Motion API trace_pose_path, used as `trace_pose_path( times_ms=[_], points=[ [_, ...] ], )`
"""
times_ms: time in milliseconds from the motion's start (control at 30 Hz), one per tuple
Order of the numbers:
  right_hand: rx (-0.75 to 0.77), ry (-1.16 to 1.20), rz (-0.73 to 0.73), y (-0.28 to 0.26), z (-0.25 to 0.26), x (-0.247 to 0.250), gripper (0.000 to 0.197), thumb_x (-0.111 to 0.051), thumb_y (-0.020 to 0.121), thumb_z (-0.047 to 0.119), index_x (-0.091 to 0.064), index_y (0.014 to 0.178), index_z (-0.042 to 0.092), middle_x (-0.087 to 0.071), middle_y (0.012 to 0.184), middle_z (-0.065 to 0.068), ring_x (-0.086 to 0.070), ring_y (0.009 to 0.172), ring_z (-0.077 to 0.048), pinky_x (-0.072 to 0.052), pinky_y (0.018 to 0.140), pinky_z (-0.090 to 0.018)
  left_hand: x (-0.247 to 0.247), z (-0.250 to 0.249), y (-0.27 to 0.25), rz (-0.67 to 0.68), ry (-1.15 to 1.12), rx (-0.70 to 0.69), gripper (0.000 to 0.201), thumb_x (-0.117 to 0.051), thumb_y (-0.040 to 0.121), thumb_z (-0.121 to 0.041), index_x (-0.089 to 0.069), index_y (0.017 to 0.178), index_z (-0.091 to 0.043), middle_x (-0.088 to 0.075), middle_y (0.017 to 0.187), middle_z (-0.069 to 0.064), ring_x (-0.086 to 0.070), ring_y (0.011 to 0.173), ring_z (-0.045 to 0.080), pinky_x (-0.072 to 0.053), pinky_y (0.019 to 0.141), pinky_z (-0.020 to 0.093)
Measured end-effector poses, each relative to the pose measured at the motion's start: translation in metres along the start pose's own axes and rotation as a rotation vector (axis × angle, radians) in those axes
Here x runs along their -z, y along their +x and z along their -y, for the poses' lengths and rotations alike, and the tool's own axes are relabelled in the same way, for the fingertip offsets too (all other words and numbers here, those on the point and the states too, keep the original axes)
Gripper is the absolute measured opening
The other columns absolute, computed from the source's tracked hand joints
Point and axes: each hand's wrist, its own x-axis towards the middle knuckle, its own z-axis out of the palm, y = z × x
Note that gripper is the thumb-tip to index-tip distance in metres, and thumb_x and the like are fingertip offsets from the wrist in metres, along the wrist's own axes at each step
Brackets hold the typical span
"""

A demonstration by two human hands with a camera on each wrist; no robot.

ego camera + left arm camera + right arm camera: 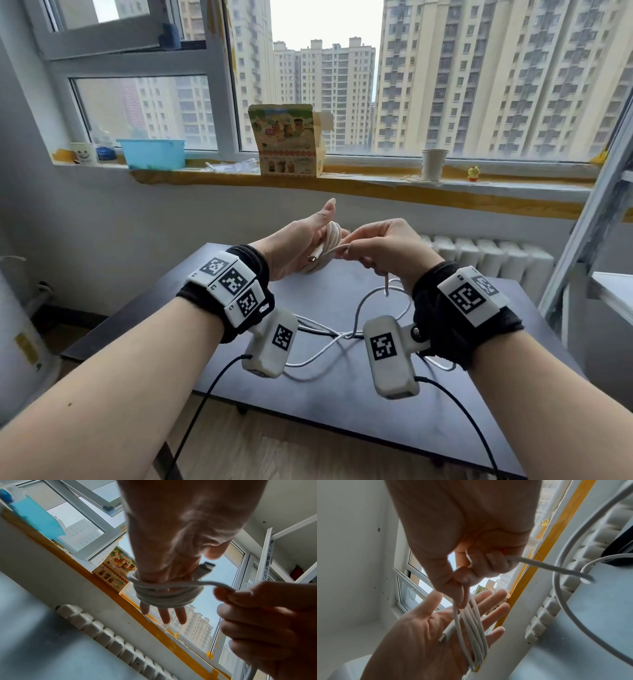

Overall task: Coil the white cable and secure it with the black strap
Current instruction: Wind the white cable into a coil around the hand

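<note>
Several turns of the white cable point(334, 236) are wound round the straight fingers of my left hand point(308, 236), held up above the dark table point(342, 404). The coil point(164, 596) crosses the fingers below the knuckles, and its plug point(447, 634) lies on the open palm point(412, 635). Just right of the coil, my right hand point(346, 251) pinches the cable's running strand point(221, 584) between thumb and forefinger. The rest of the cable point(359, 315) hangs from that fist and lies in loose loops on the table. No black strap shows in any view.
A white radiator point(486, 260) stands behind the table under the window sill. On the sill are a blue tub point(152, 154), a printed cardboard box point(286, 140) and a paper cup point(433, 164). A white ledge point(613, 291) juts in at the right.
</note>
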Motion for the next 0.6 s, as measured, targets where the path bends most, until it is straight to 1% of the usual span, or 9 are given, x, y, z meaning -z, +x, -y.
trace_pose_path(
  times_ms=[33, 100, 133, 200, 300, 367, 467, 533, 600],
  points=[
    [-0.001, 0.004, -0.017, 0.001, 0.001, 0.0, 0.012, -0.066, 0.071, 0.005, -0.073, 0.079, -0.001, -0.052, 0.05, -0.002, -0.039, 0.043, -0.006, -0.026, 0.039, -0.016, 0.001, 0.001, 0.0, 0.001, 0.025, 0.002, 0.077, -0.008, 0.093, -0.061, -0.054, 0.121, -0.007, -0.064, 0.11, 0.006, -0.059, 0.102, 0.013, -0.04, 0.091, 0.026],
    [0.003, 0.029, -0.045, 0.002, 0.003, 0.001, 0.011, -0.064, 0.071, 0.005, -0.073, 0.077, 0.005, -0.055, 0.048, 0.002, -0.042, 0.042, -0.004, -0.027, 0.04, -0.016, 0.002, 0.001, 0.001, 0.006, 0.071, -0.01, 0.08, -0.007, 0.093, -0.061, -0.056, 0.12, -0.005, -0.065, 0.116, 0.011, -0.06, 0.108, 0.02, -0.041, 0.095, 0.03],
    [0.006, 0.05, -0.055, 0.002, 0.005, 0.002, 0.011, -0.064, 0.071, 0.005, -0.073, 0.076, 0.008, -0.057, 0.049, 0.003, -0.043, 0.043, -0.004, -0.028, 0.04, -0.016, 0.002, 0.001, 0.001, 0.015, 0.089, -0.02, 0.08, -0.006, 0.093, -0.06, -0.056, 0.12, -0.004, -0.064, 0.118, 0.014, -0.062, 0.106, 0.022, -0.042, 0.094, 0.031],
    [0.012, 0.087, -0.075, 0.002, 0.008, 0.003, 0.011, -0.064, 0.072, 0.004, -0.072, 0.076, 0.01, -0.061, 0.056, 0.0, -0.046, 0.044, -0.003, -0.029, 0.041, -0.015, 0.002, 0.002, 0.0, 0.03, 0.121, -0.036, 0.076, -0.006, 0.094, -0.059, -0.057, 0.113, -0.006, -0.066, 0.11, 0.018, -0.067, 0.087, 0.022, -0.045, 0.081, 0.029],
    [0.023, 0.126, -0.102, 0.0, 0.013, 0.003, 0.014, -0.06, 0.074, -0.003, -0.069, 0.081, 0.006, -0.059, 0.057, -0.003, -0.045, 0.034, 0.0, -0.028, 0.036, -0.012, 0.004, 0.005, 0.0, 0.026, 0.114, -0.029, 0.067, -0.01, 0.094, -0.06, -0.058, 0.096, -0.013, -0.064, 0.084, 0.014, -0.06, 0.059, 0.015, -0.041, 0.056, 0.023],
    [0.03, 0.152, -0.101, 0.0, 0.015, 0.003, 0.016, -0.059, 0.074, -0.005, -0.068, 0.085, 0.003, -0.06, 0.061, -0.006, -0.045, 0.032, 0.0, -0.029, 0.035, -0.011, 0.007, 0.008, 0.002, 0.036, 0.099, -0.03, 0.07, -0.014, 0.093, -0.061, -0.061, 0.102, -0.009, -0.06, 0.073, 0.011, -0.053, 0.055, 0.016, -0.036, 0.053, 0.025],
    [0.022, 0.182, -0.098, 0.002, 0.016, 0.006, 0.016, -0.064, 0.074, -0.004, -0.068, 0.088, 0.002, -0.061, 0.066, -0.007, -0.046, 0.033, 0.001, -0.032, 0.036, -0.009, 0.009, 0.011, 0.004, 0.064, 0.095, -0.044, 0.077, -0.016, 0.093, -0.06, -0.059, 0.116, 0.001, -0.056, 0.064, 0.008, -0.049, 0.05, 0.016, -0.04, 0.055, 0.025],
    [0.011, 0.171, -0.1, 0.004, 0.013, 0.008, 0.014, -0.073, 0.073, 0.005, -0.069, 0.086, 0.008, -0.063, 0.068, -0.006, -0.045, 0.035, 0.001, -0.031, 0.038, -0.01, 0.009, 0.012, 0.004, 0.06, 0.106, -0.053, 0.077, -0.016, 0.094, -0.058, -0.061, 0.113, 0.002, -0.054, 0.059, 0.005, -0.045, 0.044, 0.014, -0.038, 0.046, 0.02],
    [0.0, 0.177, -0.097, 0.006, 0.011, 0.009, 0.015, -0.076, 0.072, 0.012, -0.069, 0.085, 0.012, -0.066, 0.071, -0.005, -0.044, 0.036, 0.001, -0.031, 0.039, -0.011, 0.01, 0.013, 0.004, 0.076, 0.097, -0.072, 0.074, -0.018, 0.095, -0.056, -0.064, 0.105, 0.001, -0.051, 0.055, 0.001, -0.038, 0.043, 0.014, -0.033, 0.042, 0.02]
  ],
)
